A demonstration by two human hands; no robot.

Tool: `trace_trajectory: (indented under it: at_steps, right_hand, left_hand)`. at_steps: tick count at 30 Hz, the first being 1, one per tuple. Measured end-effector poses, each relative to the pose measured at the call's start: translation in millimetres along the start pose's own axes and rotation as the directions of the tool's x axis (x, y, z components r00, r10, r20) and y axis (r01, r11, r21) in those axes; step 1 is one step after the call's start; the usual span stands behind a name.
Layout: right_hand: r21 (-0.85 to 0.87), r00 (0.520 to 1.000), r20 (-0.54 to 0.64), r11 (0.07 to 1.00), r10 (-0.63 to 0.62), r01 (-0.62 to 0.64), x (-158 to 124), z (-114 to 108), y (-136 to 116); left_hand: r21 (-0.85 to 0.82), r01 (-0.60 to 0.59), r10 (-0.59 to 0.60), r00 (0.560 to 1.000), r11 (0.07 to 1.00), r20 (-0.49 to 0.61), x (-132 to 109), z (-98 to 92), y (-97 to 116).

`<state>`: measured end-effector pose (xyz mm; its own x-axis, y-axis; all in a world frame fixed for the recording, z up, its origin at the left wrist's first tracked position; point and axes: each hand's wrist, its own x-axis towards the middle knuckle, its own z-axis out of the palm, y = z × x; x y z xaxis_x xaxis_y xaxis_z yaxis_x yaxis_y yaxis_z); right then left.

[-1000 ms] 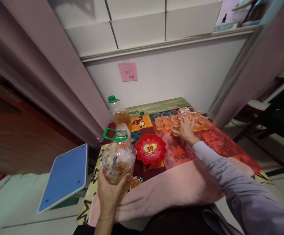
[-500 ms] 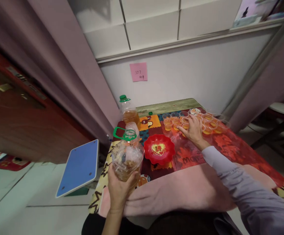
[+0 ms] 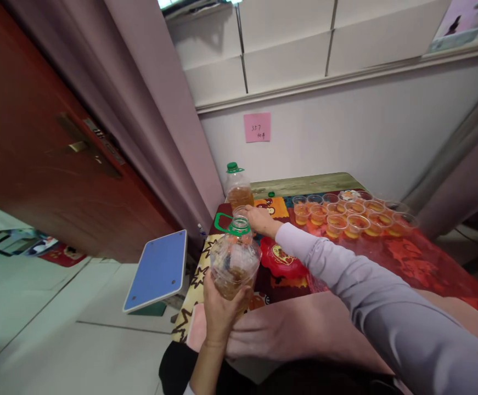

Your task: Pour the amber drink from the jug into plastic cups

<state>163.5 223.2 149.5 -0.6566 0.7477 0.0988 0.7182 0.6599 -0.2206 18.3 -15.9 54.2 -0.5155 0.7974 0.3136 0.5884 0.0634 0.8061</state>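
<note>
My left hand is wrapped round the lower side of a large clear plastic jug. The jug has a green ring handle, an uncapped neck and amber liquid low inside. Just behind that neck, my right hand has its fingertips closed at the rim of a clear plastic cup, mostly hidden by the jug. A red scalloped bowl lies partly under my right forearm. On the right stand rows of clear plastic cups, several with orange-yellow liquid.
A second jug with a green cap stands at the back left, near a loose green cap. The table has a patterned cloth. A blue board is left of the table; a pink note hangs on the wall.
My right hand has moved left from the rows of cups to the cup behind the jug. My left hand keeps holding the jug. The view has shifted left.
</note>
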Motion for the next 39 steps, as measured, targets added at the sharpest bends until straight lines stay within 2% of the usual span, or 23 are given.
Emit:
trace_trajectory:
  at_steps: [8, 15, 19, 22, 24, 26, 27, 28, 31, 34, 37, 39]
  right_hand:
    - [-0.037, 0.996, 0.025, 0.996, 0.081, -0.081, 10, -3, 0]
    - [-0.004, 0.986, -0.053, 0.988, 0.156, -0.157, 6, -7, 11]
    - [0.044, 0.980, -0.105, 0.986, 0.167, -0.163, 7, -19, 17]
    - [0.102, 0.960, -0.237, 0.987, 0.149, -0.128, -5, -32, 26]
    - [0.161, 0.905, -0.405, 0.984, 0.132, -0.071, -27, -33, 36]
    - [0.202, 0.836, -0.534, 0.979, 0.127, -0.020, -59, -23, 50]
    - [0.210, 0.825, -0.549, 0.977, 0.134, -0.019, -76, -13, 57]
    - [0.211, 0.834, -0.534, 0.977, 0.142, -0.031, -94, 0, 64]
    - [0.213, 0.914, -0.376, 0.974, 0.153, -0.076, -136, 43, 77]
    - [0.205, 0.952, -0.254, 0.972, 0.169, -0.118, -154, 77, 82]
    - [0.214, 0.959, -0.229, 0.970, 0.165, -0.115, -159, 91, 81]
    - [0.256, 0.953, -0.259, 0.962, 0.160, -0.092, -164, 94, 81]
  left_hand:
    - [-0.008, -0.002, 0.002, 1.000, 1.000, -0.011, -4, -1.0, -5]
    - [-0.024, 0.005, -0.006, 0.999, 1.000, -0.032, -5, 0.4, -11]
    - [-0.022, -0.005, 0.005, 1.000, 1.000, -0.023, -3, 0.3, -11]
    - [-0.013, 0.000, 0.000, 1.000, 1.000, -0.023, -2, -0.1, -7]
    - [-0.019, 0.010, -0.010, 1.000, 1.000, -0.008, -2, -0.5, -4]
    - [-0.029, 0.016, -0.015, 1.000, 0.999, 0.007, -2, -0.9, -1]
    - [-0.029, 0.018, -0.017, 1.000, 0.999, 0.009, -1, -1.0, 1]
    - [-0.027, 0.020, -0.020, 1.000, 0.999, 0.005, -1, -1.0, 2]
    - [-0.012, 0.022, -0.022, 1.000, 1.000, 0.006, 1, -0.5, 6]
    - [0.010, 0.026, -0.026, 1.000, 1.000, 0.013, 5, -0.2, 13]
    - [0.047, 0.021, -0.022, 0.999, 0.999, 0.034, 12, -1.3, 22]
    - [0.083, -0.018, 0.012, 0.998, 0.996, 0.066, 17, -2.8, 27]
